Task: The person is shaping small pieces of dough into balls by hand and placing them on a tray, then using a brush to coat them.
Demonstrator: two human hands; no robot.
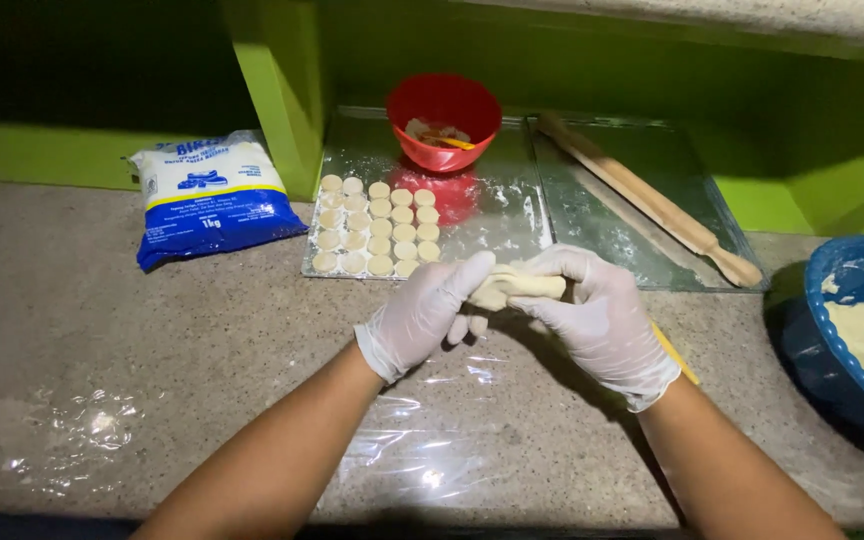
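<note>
A blue-and-white flour bag (pixel 212 197) with a yellow band lies flat on the grey speckled desk (pixel 102 330), to the left of a floured metal tray (pixel 492 205); its print is too small to matter here. On the tray's left part sit rows of small round dough discs (pixel 377 227), and behind them a red bowl (pixel 444 120) with something pale and yellow inside — hard to make out. A wooden rolling pin (pixel 652 200) lies slantwise on a second tray (pixel 642 160) to the right. A blue bowl (pixel 837 340) of dough is cut off by the right edge.

Both hands wear thin white gloves. The left hand (pixel 422 312) and the right hand (pixel 597 312) meet above a sheet of clear plastic film (pixel 452 420) spread on the desk, and between them they pinch a pale roll of dough (pixel 517 288) — fingers curled round its ends, held just in front of the tray. A yellow strip (pixel 674 354) shows under the right wrist, mostly hidden.
</note>
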